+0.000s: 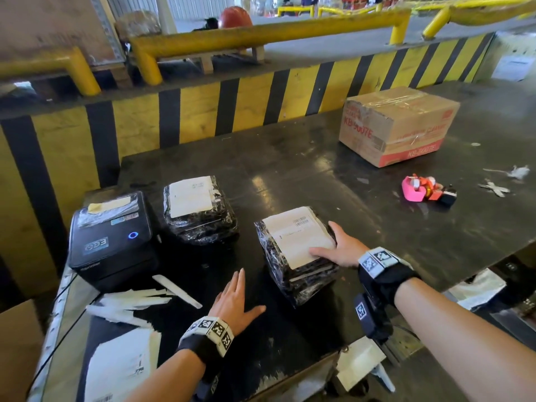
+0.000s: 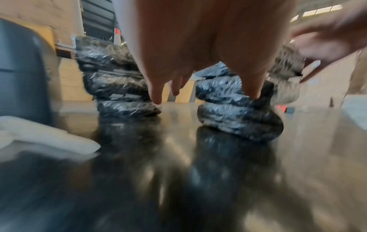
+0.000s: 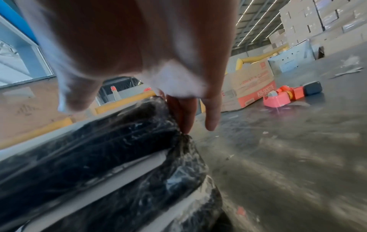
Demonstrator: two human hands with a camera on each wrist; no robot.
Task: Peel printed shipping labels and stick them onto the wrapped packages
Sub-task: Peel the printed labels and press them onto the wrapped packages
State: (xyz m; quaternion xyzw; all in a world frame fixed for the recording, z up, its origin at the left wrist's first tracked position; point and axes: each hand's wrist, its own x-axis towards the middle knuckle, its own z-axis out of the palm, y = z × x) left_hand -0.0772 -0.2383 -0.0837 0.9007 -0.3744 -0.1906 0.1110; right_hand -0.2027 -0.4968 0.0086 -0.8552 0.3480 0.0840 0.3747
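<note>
Two packages in black film lie on the dark table point(image 1: 333, 158). The near package point(image 1: 298, 277) point(image 2: 234, 113) point(image 3: 99, 157) carries a white shipping label point(image 1: 298, 236). My right hand point(image 1: 336, 245) point(image 3: 139, 55) rests on its right corner, thumb flat on the label and straight fingers along the package's right side. The far package point(image 1: 200, 224) point(image 2: 115, 81) bears its own label point(image 1: 190, 200). My left hand point(image 1: 240, 294) point(image 2: 198, 47) is spread flat, low over bare table left of the near package, holding nothing.
A black label printer point(image 1: 113, 236) point(image 2: 20, 70) stands at the left. White backing strips point(image 1: 130, 303) and a paper sheet point(image 1: 121, 364) lie before it. A cardboard box point(image 1: 397, 126) point(image 3: 248, 84) and a pink tape dispenser point(image 1: 426, 188) point(image 3: 278, 98) sit far right. A striped barrier point(image 1: 203, 105) runs behind.
</note>
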